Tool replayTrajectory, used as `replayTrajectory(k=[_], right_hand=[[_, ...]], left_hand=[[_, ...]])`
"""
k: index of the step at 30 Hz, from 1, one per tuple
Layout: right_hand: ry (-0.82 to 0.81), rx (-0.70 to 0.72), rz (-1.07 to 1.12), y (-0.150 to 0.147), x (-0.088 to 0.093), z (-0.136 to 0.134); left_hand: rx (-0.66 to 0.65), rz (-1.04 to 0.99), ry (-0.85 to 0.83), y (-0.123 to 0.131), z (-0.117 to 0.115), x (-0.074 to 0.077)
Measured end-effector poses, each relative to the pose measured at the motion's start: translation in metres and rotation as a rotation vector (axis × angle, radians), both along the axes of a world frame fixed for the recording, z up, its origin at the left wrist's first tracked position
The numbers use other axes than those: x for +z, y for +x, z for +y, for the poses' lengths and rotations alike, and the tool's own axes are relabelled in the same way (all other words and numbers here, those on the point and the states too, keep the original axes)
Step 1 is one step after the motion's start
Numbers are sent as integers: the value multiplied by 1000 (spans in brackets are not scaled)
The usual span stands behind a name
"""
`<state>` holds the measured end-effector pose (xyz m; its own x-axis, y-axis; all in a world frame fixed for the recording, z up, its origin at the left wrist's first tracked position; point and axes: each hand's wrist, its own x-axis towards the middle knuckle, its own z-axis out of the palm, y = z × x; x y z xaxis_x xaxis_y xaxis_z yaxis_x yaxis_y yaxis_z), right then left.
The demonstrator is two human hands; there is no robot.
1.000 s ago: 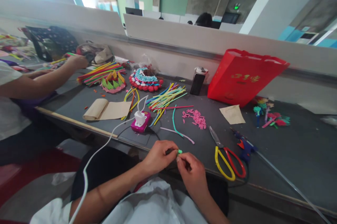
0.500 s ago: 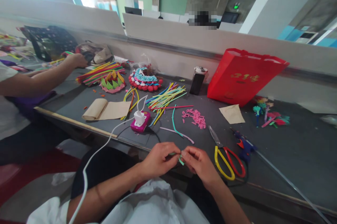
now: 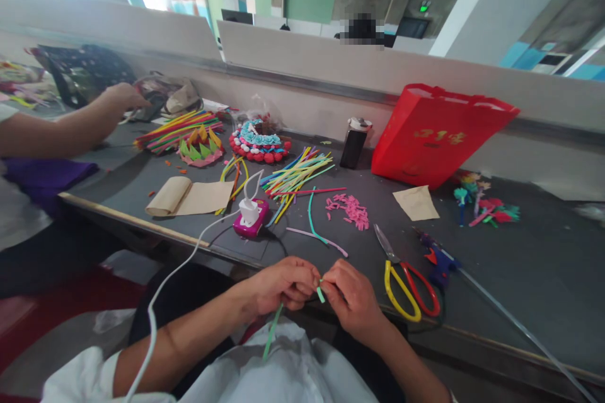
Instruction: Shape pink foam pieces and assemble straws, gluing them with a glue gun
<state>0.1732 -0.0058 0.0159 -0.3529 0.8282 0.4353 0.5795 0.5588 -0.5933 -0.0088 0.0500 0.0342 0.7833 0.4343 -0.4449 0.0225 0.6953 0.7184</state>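
A light green chenille stem (image 3: 273, 332) runs through my left hand (image 3: 289, 284), its long end hanging down across my shirt. The fingers of that hand are closed around it. At the stem's short end, just past the left fingertips, my right hand (image 3: 350, 297) is closed in a pinch on it. Both hands meet in front of the table's edge. Beyond them lie a lilac stem (image 3: 326, 242), a teal stem (image 3: 311, 217) and a heap of short pink pieces (image 3: 352, 212). Scissors (image 3: 386, 244) with yellow and red handles rest right of my right hand.
A glue gun (image 3: 442, 266) with a long clear stick lies at the right. Behind are stem bundles (image 3: 302, 171), a black bottle (image 3: 353, 147) and a red bag (image 3: 435, 141). A white cable (image 3: 189, 258) crosses from a pink socket (image 3: 252, 226). Another person's arm (image 3: 70, 122) reaches at left.
My left hand has rolled into a tighter grip, and the green stem's long end now shows below it. The other person's hand has moved left and is bent differently.
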Motion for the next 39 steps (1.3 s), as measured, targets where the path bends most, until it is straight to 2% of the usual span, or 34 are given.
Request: replayTrajectory(k=[2, 3, 6, 8, 9, 11, 13, 16, 19, 22, 25, 28, 31, 33, 34, 36, 38, 39], right_hand=[[-38, -34, 33, -1, -2, 0], [-87, -64, 69, -1, -2, 0], [-298, -135, 204, -4, -2, 0], [-431, -145, 297, -5, -1, -1], [-494, -141, 347, -5, 0, -1], [-611, -121, 444, -5, 0, -2], [-682, -96, 501, -6, 1, -3], [-632, -94, 489, -8, 2, -5], [-502, -133, 444, -11, 2, -8], [-355, -178, 365, -14, 0, -10], [-146, -202, 228, -16, -5, -11], [99, -147, 38, -14, -10, -10], [244, -103, -98, -11, -10, -8], [219, -107, -86, -11, -9, -7], [170, -121, -43, -10, -8, -6], [18, -170, 81, -11, -7, -5], [-142, -222, 196, -11, -6, -3], [-210, -235, 236, -10, -5, -2]], left_hand=[[16, 36, 88, 1, -1, 1], [40, 77, 198, 2, -3, 2], [124, 233, 770, 2, -9, 3], [121, 296, 1161, 0, -12, 1], [98, 307, 1305, -1, -13, -1], [42, 302, 1489, -5, -12, -4], [-4, 281, 1583, -8, -10, -6], [-7, 253, 1609, -9, -9, -4], [126, 231, 1470, -3, -13, 1], [301, 239, 1169, 6, -17, 4], [377, 214, 724, 13, -16, 4], [264, 157, 283, 13, -10, 3], [86, 98, 55, 10, -3, 2], [60, 115, 81, 9, -2, 3], [99, 147, 167, 9, -3, 4], [249, 242, 490, 8, -6, 5], [388, 326, 937, 5, -9, 5], [405, 339, 1153, 2, -11, 3]])
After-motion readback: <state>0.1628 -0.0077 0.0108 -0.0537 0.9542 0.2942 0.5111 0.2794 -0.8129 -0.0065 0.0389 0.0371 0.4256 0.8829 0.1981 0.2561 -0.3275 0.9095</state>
